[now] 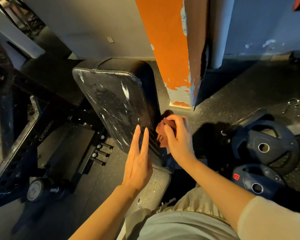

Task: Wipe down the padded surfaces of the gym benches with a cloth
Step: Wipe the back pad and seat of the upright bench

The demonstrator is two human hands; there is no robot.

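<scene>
Where the fingers [170, 129] of the right hand [177, 135] curl, they hold a bunched reddish-brown cloth [164, 130] against the right edge of the backrest pad [114, 101] of the bench. Left hand [137, 163]: fingers straight and close together, tips touching the pad's lower end. Pad: black, stitched along its border, worn, streaked with white scuffs, tilted up toward an orange pillar [168, 40]. Seat pad [156, 184]: speckled, below the hands. Weight plates [265, 146] lie on the floor to the right.
</scene>
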